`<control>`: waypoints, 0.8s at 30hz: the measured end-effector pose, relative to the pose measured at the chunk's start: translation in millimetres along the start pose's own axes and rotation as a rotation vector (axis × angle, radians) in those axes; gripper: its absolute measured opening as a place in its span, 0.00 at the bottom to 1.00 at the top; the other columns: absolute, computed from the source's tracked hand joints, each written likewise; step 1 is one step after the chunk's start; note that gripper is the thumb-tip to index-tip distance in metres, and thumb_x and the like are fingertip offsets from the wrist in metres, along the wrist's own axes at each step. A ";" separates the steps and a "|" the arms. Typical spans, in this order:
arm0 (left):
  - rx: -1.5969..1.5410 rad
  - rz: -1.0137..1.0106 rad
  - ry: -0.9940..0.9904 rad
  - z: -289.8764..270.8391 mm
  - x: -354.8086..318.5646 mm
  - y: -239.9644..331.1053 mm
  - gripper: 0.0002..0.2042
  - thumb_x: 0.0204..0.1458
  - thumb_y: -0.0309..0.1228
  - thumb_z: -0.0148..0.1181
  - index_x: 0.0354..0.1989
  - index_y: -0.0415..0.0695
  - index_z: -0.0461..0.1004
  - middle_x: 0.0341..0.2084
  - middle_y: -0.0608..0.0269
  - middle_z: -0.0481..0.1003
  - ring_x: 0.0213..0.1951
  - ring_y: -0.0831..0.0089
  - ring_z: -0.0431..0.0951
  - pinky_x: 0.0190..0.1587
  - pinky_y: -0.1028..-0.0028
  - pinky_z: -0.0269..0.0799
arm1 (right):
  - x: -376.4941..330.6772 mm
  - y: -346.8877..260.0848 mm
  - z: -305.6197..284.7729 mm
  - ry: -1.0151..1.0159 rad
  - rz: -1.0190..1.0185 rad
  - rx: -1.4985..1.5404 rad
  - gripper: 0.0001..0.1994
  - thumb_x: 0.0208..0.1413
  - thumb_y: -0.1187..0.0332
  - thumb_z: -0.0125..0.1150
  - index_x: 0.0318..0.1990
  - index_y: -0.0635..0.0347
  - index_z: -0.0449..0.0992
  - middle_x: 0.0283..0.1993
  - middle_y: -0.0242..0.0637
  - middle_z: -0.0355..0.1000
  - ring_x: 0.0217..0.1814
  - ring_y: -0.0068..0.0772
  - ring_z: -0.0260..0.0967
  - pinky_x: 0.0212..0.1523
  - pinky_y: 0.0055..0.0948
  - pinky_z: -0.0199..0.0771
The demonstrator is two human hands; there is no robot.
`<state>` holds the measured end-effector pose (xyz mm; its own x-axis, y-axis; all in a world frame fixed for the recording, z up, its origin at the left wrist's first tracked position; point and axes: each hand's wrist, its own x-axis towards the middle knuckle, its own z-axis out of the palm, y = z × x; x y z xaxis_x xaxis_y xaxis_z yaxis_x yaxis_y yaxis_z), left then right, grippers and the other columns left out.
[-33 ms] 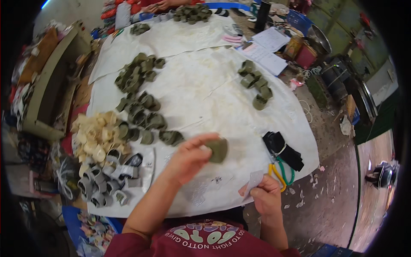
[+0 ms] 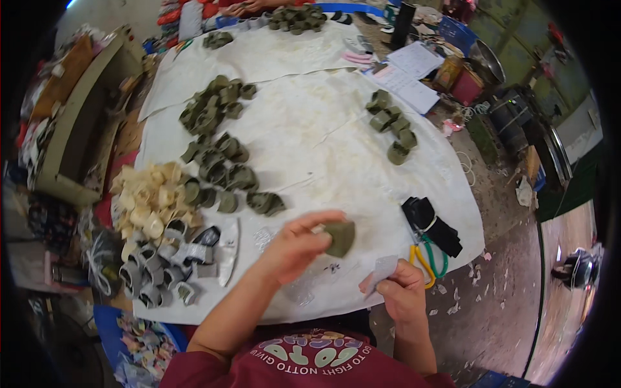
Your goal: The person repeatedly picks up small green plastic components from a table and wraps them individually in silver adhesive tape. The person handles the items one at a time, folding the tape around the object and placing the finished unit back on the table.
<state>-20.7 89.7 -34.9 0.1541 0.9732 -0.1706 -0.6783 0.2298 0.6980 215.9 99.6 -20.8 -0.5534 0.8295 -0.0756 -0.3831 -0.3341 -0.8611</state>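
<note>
My left hand [image 2: 294, 249] is closed around the edge of an olive-green curved fabric piece [image 2: 341, 239], held above the white-covered table [image 2: 317, 181]. Lower and to the right, my right hand [image 2: 403, 290] pinches a thin greyish, translucent strip [image 2: 381, 274] that looks like plastic or sticker sheet. Close to that hand lie scissors [image 2: 424, 264] with one yellow and one green handle. A black folded bundle [image 2: 432, 226] tied with a light band rests against the scissors. Beneath my left hand, a clear plastic piece [image 2: 301, 291] lies on the cloth.
Olive rolled pieces lie in a left group [image 2: 220, 168] and a right group [image 2: 391, 126]. Cream pieces [image 2: 152, 200] and grey rolled pieces [image 2: 149, 271] sit at the near left. Papers [image 2: 407, 84] lie far right. A blue basin [image 2: 107, 333] holds scraps. Another person's hands [image 2: 242, 9] show at the far edge.
My left hand with the olive piece has shifted slightly right and down in the picture. The whole view has moved a little; both hands keep their hold.
</note>
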 end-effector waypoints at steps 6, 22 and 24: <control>-0.137 0.134 0.050 19.9 -52.0 -14.9 0.19 0.54 0.26 0.58 0.55 0.40 0.69 0.51 0.55 0.72 0.51 0.68 0.74 0.53 0.68 0.69 | 11.0 14.8 60.0 -0.172 0.055 -0.136 0.09 0.52 0.82 0.58 0.41 0.69 0.75 0.40 0.37 0.75 0.41 0.23 0.73 0.44 0.24 0.73; 0.497 0.353 0.334 -8.4 -86.3 19.0 0.32 0.50 0.24 0.60 0.66 0.43 0.57 0.46 0.58 0.73 0.48 0.75 0.71 0.50 0.75 0.67 | 50.1 -9.4 69.1 -0.352 -0.363 -0.793 0.12 0.52 0.77 0.59 0.46 0.62 0.75 0.34 0.34 0.75 0.35 0.23 0.71 0.39 0.25 0.70; 0.546 0.367 0.317 -7.7 -86.1 17.6 0.31 0.51 0.22 0.60 0.65 0.42 0.57 0.45 0.58 0.73 0.48 0.76 0.71 0.51 0.75 0.67 | 52.1 -11.3 70.1 -0.325 -0.319 -0.847 0.14 0.52 0.77 0.59 0.47 0.59 0.75 0.32 0.32 0.74 0.35 0.23 0.70 0.40 0.24 0.69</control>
<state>-51.5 9.9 -13.2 -0.2857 0.9583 0.0053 -0.1788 -0.0587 0.9821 139.5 115.2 20.2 -0.7422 0.6183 0.2586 0.0396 0.4257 -0.9040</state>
